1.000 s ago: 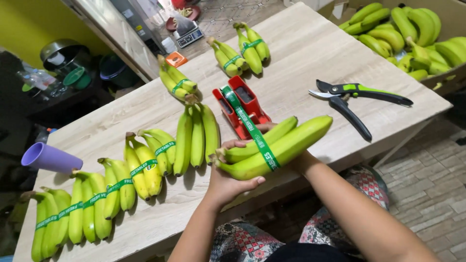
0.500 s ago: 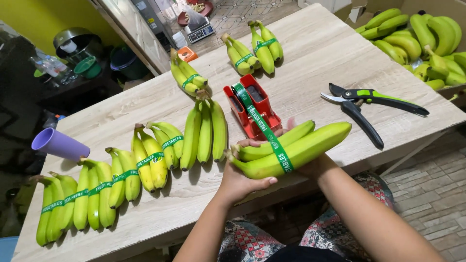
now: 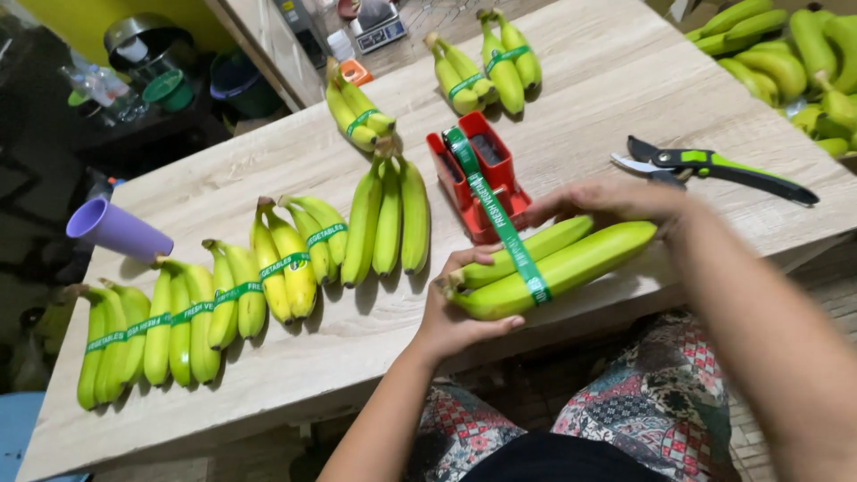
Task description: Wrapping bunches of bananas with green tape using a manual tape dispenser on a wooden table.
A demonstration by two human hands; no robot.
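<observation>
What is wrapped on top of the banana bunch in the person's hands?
A strip of green tape crosses over the banana bunch, running back to the red tape dispenser. Whether it continues underneath the bunch is hidden.

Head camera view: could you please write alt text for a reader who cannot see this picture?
Two hands, the left hand and the right hand, hold a small bunch of green bananas wrapped by green tape that runs from a red tape dispenser on a wooden table. Other taped banana bunches lie in a row at left, with pruning shears at right.
</observation>
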